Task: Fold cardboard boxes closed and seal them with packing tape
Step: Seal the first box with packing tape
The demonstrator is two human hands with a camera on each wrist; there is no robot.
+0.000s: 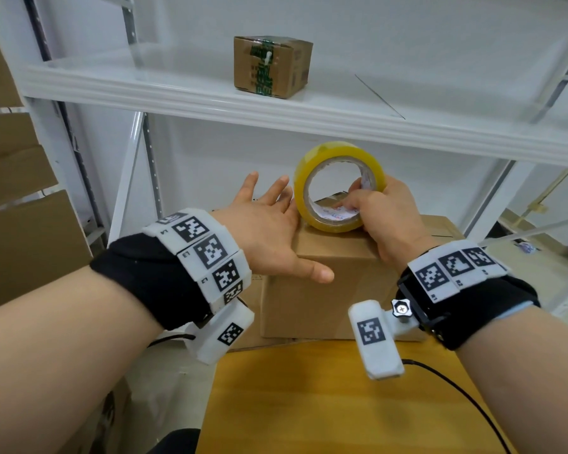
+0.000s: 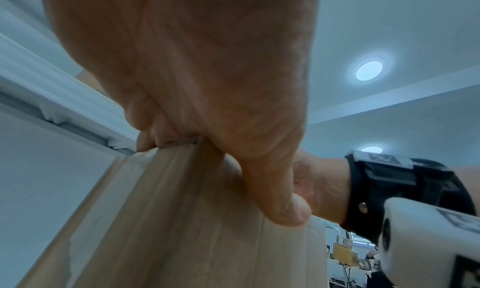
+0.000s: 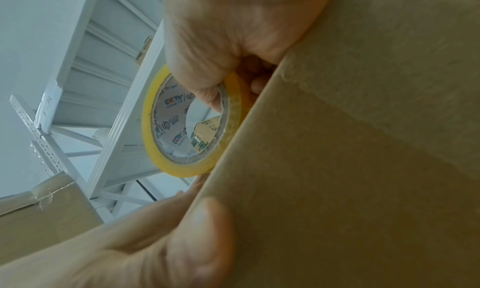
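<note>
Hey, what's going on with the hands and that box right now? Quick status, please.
Left hand open, flat against the box. Right hand grips the tape roll, standing on edge on the box top. Nothing in the way.

The tape roll (image 1: 339,186) is see-through yellow, with a white inner core printed in red and blue lettering. The box (image 1: 322,286) under it is plain tan cardboard. The small box (image 1: 271,66) up on the white shelf (image 1: 341,116) is brown with a dark green printed strip, I think tape, it's blurry. Wrist bands (image 1: 207,253) are white with black square codes over black straps. The table (image 1: 309,404) is yellowish wood grain.
</note>
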